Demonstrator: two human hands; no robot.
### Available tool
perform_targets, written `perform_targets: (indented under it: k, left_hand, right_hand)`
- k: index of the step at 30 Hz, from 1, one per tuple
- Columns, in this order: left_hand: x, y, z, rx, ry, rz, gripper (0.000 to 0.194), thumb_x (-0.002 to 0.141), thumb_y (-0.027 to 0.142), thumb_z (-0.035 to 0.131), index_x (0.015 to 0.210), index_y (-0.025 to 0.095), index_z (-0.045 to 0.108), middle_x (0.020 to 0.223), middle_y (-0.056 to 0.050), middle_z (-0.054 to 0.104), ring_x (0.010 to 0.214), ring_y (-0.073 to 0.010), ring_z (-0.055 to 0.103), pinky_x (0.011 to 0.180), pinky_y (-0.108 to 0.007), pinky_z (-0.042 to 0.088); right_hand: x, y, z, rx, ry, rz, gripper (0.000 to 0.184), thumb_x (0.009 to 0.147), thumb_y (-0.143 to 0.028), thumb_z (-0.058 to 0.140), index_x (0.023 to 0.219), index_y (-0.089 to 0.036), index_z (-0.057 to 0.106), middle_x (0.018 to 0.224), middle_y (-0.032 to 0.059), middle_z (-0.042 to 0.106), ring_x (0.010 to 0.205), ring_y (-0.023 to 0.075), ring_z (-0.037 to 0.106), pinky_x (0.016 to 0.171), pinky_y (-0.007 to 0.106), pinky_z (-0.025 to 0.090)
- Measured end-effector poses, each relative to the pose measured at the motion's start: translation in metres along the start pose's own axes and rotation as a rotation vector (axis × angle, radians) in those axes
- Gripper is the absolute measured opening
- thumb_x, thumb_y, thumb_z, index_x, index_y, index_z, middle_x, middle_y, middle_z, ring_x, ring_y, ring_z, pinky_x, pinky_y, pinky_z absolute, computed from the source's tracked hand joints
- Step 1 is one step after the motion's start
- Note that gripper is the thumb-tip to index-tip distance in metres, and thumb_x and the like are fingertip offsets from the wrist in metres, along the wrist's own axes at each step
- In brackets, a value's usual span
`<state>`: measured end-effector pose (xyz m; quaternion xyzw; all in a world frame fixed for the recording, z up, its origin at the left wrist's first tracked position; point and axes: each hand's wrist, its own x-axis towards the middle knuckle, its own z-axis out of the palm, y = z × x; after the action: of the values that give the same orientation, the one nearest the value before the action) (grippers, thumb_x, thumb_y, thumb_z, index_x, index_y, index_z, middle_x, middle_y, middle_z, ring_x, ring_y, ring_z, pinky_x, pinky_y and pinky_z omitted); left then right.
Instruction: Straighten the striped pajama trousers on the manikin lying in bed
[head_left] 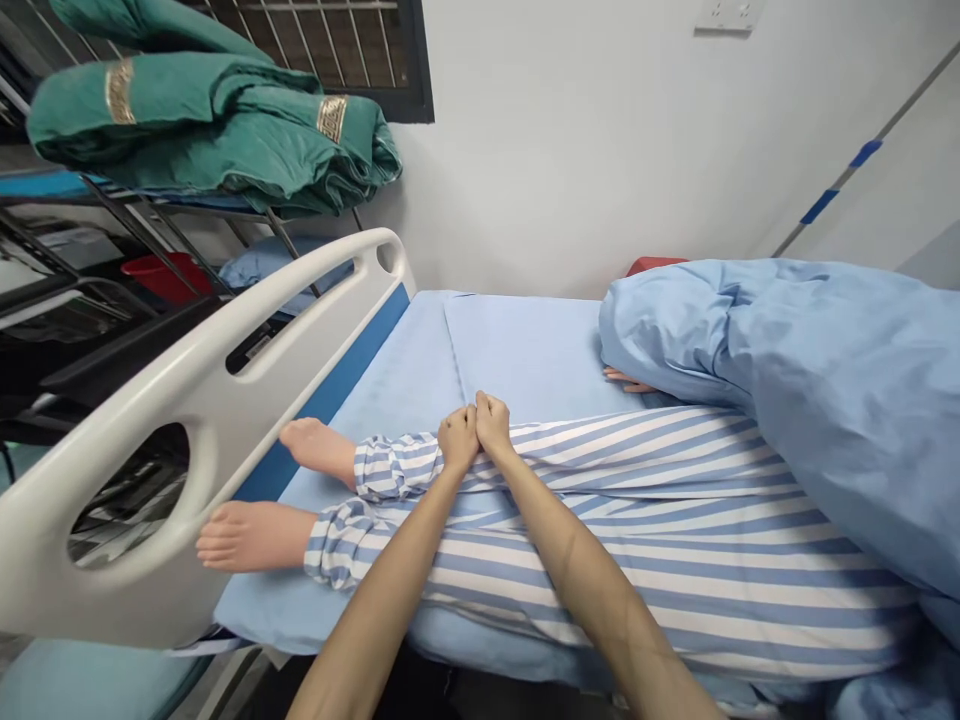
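Note:
My left hand (457, 438) and my right hand (493, 422) sit side by side with the fingers bunched, both shut on the blue-and-white striped trousers (637, 560) of a lifelike patient manikin lying on the bed. Its bare feet (285, 490) point toward the footboard, beyond the cuffs. A blue quilt (840, 420) covers the manikin's upper body, which is hidden. One manikin hand (626, 380) pokes out from under the quilt.
A white plastic bed footboard (187, 330) with hand slots runs along the left. The mattress has a light blue sheet (525, 350). Beyond it stand a folded green cloth (202, 125) on a metal rack, a red container (169, 275) and a white wall (562, 150).

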<state>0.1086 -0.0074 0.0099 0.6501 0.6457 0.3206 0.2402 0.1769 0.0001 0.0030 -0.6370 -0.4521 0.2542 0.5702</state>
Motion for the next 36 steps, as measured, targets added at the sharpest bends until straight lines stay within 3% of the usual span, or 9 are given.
perform_targets:
  k: [6, 10, 13, 17, 20, 27, 32, 36]
  left_hand:
    - [0.002, 0.003, -0.006, 0.148, -0.054, -0.022, 0.041, 0.1, 0.032, 0.038, 0.082, 0.019, 0.072, 0.089, -0.009, 0.073, 0.079, -0.017, 0.06, 0.069, -0.027, 0.031]
    - [0.0, 0.004, -0.01, 0.161, -0.041, -0.019, 0.041, 0.099, 0.032, 0.038, 0.083, 0.02, 0.073, 0.093, -0.01, 0.074, 0.082, -0.018, 0.061, 0.069, -0.027, 0.031]
    - [-0.001, 0.004, -0.011, 0.145, -0.043, -0.031, 0.042, 0.099, 0.034, 0.038, 0.08, 0.02, 0.073, 0.091, -0.01, 0.074, 0.082, -0.018, 0.061, 0.068, -0.028, 0.029]
    - [-0.001, 0.003, -0.012, 0.091, -0.042, -0.043, 0.043, 0.098, 0.035, 0.038, 0.072, 0.02, 0.069, 0.084, -0.008, 0.072, 0.077, -0.0169, 0.057, 0.066, -0.028, 0.025]
    - [0.0, 0.003, -0.011, 0.068, -0.026, -0.043, 0.042, 0.096, 0.033, 0.04, 0.065, 0.019, 0.065, 0.076, -0.007, 0.07, 0.072, -0.0158, 0.053, 0.065, -0.029, 0.024]
    - [0.0, 0.0, -0.005, 0.034, 0.032, -0.045, 0.037, 0.089, 0.029, 0.044, 0.053, 0.019, 0.049, 0.059, -0.002, 0.054, 0.062, -0.0133, 0.041, 0.062, -0.028, 0.021]
    - [0.0, 0.0, -0.002, 0.024, 0.055, -0.046, 0.037, 0.085, 0.028, 0.045, 0.05, 0.019, 0.035, 0.053, 0.001, 0.041, 0.058, -0.0122, 0.035, 0.06, -0.027, 0.023]
    - [0.001, 0.002, -0.006, 0.01, 0.013, -0.027, 0.038, 0.082, 0.029, 0.051, 0.05, 0.02, 0.033, 0.052, 0.002, 0.039, 0.058, -0.0121, 0.035, 0.06, -0.027, 0.026]
  right_hand:
    - [-0.003, -0.006, -0.003, -0.059, -0.024, -0.029, 0.044, 0.093, -0.044, 0.038, 0.054, -0.023, 0.034, 0.05, -0.004, 0.041, 0.055, 0.0122, 0.035, 0.055, 0.026, 0.028]
    - [0.002, -0.025, -0.02, -0.146, -0.153, -0.022, 0.044, 0.09, -0.04, 0.04, 0.05, -0.023, 0.032, 0.046, -0.0051, 0.034, 0.052, 0.0116, 0.033, 0.053, 0.027, 0.025]
    - [0.01, -0.051, -0.041, -0.167, -0.235, -0.163, 0.046, 0.09, -0.045, 0.04, 0.051, -0.023, 0.031, 0.048, -0.0054, 0.031, 0.052, 0.0106, 0.031, 0.053, 0.027, 0.024]
    - [0.019, -0.075, -0.06, -0.162, -0.234, -0.278, 0.049, 0.092, -0.051, 0.037, 0.053, -0.023, 0.031, 0.051, -0.005, 0.031, 0.053, 0.0102, 0.032, 0.054, 0.026, 0.025]
    - [0.018, -0.062, -0.063, -0.184, -0.208, -0.274, 0.05, 0.093, -0.051, 0.035, 0.053, -0.023, 0.031, 0.051, -0.0048, 0.031, 0.052, 0.0103, 0.032, 0.054, 0.027, 0.024]
    - [0.001, 0.007, -0.061, -0.292, -0.099, -0.156, 0.046, 0.094, -0.041, 0.036, 0.052, -0.023, 0.029, 0.05, -0.0041, 0.03, 0.054, 0.0118, 0.031, 0.056, 0.028, 0.021]
    - [0.003, 0.01, -0.061, -0.26, -0.096, -0.131, 0.047, 0.096, -0.04, 0.036, 0.053, -0.023, 0.029, 0.051, -0.0039, 0.032, 0.054, 0.0121, 0.031, 0.056, 0.028, 0.022]
    - [0.002, 0.007, -0.062, -0.231, -0.085, -0.116, 0.047, 0.096, -0.04, 0.036, 0.053, -0.023, 0.03, 0.051, -0.004, 0.032, 0.054, 0.0125, 0.032, 0.057, 0.028, 0.022]
